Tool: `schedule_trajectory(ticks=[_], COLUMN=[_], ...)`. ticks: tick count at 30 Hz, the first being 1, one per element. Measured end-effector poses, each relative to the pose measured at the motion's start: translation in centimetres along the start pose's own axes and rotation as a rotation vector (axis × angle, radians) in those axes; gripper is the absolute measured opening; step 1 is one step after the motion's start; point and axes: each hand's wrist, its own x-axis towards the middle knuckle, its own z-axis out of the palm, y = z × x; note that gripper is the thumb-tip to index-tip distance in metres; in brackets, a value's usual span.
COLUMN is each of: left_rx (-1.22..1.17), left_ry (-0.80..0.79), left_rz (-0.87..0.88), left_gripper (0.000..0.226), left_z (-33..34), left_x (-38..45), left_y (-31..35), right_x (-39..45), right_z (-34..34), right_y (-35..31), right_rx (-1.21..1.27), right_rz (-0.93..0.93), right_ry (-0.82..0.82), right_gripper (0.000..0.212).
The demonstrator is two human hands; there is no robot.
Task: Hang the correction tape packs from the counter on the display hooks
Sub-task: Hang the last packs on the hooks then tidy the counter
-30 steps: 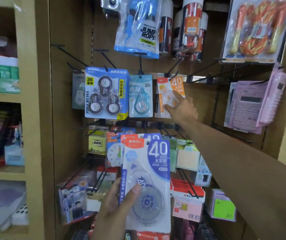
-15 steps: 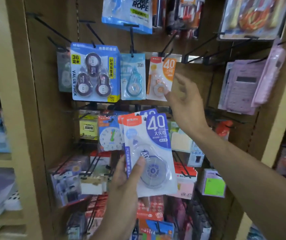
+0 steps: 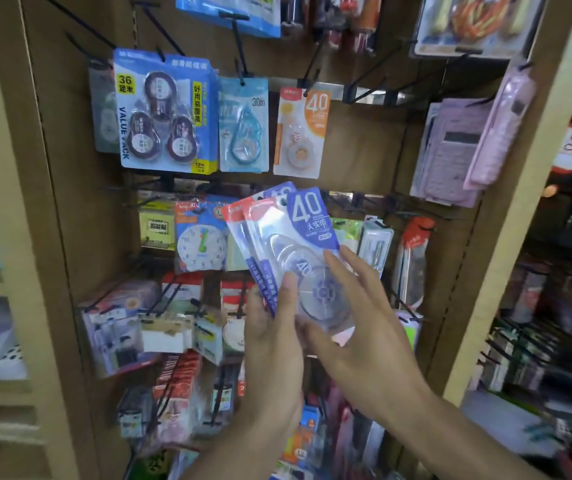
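Blue packs [image 3: 307, 237] — left hand [image 3: 270, 344] pinches.

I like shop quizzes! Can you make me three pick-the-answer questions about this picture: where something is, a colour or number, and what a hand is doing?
1. Where does the orange 40 pack hang?
A. Right of the 30m pack
B. Left of the value pack
C. Below the toy clock

2. How many tapes show in the value pack?
A. One
B. Three
C. Five

3. What is the left hand doing?
A. Hanging open
B. Pointing
C. Gripping the blue 40 packs

Answers: 1 A, it hangs beside the 30m pack. 2 B, three dark dispensers show. 3 C, its thumb presses the front pack.
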Motion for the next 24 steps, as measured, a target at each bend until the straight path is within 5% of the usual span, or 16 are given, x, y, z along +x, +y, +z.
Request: schedule_trajectory(ticks=[2,6,19,24], left_rx=[-0.049,0.005,0.081,0.108], left_ry=[0.058,0.09,0.106,0.1], left_rz=[-0.058,-0.001,-0.019,0.004], left_gripper=[0.073,0.031,0.015,0.018], left_z=[-0.1,-0.9,-3.9,-5.2], left_x=[-0.1,0.1,0.8,0.9], left_y=[-0.2,0.2,3.1,4.2], right_x=[0.1,1.2,17.7,20.5], right_z=[0.0,0.1,-0.3,0.0], right_y=[0.3,1.1,1.6,1.7], right_rx=[0.042,0.058,-0.108,-0.203], right_rz=[0.015,0.021,-0.112,-0.023], right_ry=[0.033,0.054,0.288,0.224], right_gripper=[0.074,0.07,0.054,0.054])
